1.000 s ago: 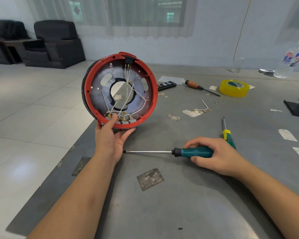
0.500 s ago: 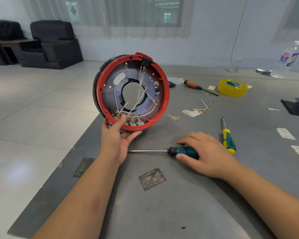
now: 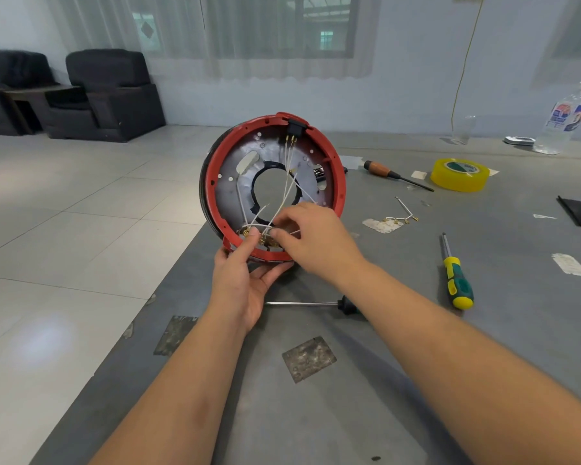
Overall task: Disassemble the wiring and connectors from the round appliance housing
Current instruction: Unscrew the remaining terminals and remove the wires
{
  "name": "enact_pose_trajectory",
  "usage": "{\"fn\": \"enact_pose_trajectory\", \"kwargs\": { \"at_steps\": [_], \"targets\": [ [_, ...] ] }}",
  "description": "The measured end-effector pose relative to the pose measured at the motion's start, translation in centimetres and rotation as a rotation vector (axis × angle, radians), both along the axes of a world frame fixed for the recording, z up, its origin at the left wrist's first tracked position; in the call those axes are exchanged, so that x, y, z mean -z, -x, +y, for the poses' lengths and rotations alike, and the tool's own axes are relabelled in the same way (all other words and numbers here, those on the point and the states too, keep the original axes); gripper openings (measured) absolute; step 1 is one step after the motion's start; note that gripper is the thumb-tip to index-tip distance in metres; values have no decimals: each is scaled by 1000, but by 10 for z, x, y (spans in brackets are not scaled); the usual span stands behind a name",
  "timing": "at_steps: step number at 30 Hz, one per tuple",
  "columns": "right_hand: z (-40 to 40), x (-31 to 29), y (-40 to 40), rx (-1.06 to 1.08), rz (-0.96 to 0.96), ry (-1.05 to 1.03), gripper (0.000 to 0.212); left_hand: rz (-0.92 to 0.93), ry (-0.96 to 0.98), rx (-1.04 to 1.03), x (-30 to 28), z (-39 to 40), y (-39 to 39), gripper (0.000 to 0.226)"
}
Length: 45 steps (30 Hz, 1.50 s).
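The round housing [image 3: 319, 146], red-rimmed with a grey metal plate and a central hole, stands on edge above the table's left side. My left hand [image 3: 245, 280] grips its lower rim, thumb inside on the brass terminals. White wires [image 3: 287, 189] run from a black socket [image 3: 296, 127] at the top down to those terminals. My right hand [image 3: 311, 238] reaches into the lower part of the housing, fingertips pinching the wires at the connectors [image 3: 265, 241]. The exact connector it holds is hidden by the fingers.
A green-handled screwdriver [image 3: 302, 303] lies under my right forearm. A yellow-green screwdriver [image 3: 457, 276] lies to the right. Removed wires [image 3: 403, 216], a wooden-handled screwdriver [image 3: 383, 171], a yellow tape roll [image 3: 458, 174] and a water bottle [image 3: 564, 119] sit farther back. Floor drops off left.
My right hand let go of the green-handled screwdriver, left it on the table, and moved up into the housing onto the wires. The housing shifted slightly right.
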State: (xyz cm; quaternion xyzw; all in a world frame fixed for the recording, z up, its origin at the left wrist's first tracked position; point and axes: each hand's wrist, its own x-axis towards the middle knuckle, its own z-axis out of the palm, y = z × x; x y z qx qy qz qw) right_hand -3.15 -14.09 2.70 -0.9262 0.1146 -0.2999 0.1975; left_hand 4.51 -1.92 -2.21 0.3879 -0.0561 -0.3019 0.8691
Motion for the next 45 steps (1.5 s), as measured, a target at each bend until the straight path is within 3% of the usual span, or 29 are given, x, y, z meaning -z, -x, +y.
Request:
{"fn": "enact_pose_trajectory", "kwargs": {
  "at_steps": [5, 13, 17, 22, 26, 30, 36, 45],
  "targets": [
    [7, 11, -11, 78, -63, -135, 11, -21, -9, 4, 4, -1, 0, 56],
    [2, 16, -16, 11, -144, -246, 6, 13, 0, -6, 2, -2, 0, 56],
    [-2, 14, -13, -40, -195, -401, 17, 17, 0, -7, 2, -2, 0, 55],
    [-10, 7, 2, -31, -243, -497, 9, 13, -3, -13, 3, -1, 0, 54],
    [-31, -7, 26, -12, -289, -552, 16, 20, 1, -27, 2, 0, 0, 52],
    [-81, -15, 49, 158, -377, -626, 15, 26, 2, -40, 3, 0, -1, 53],
    [-154, 15, 54, 534, -37, -812, 7, 36, 12, -53, 6, -2, -3, 56],
    [-178, 34, 7, 620, 111, -806, 18, 10, -4, -58, 9, -5, -4, 55]
  ]
}}
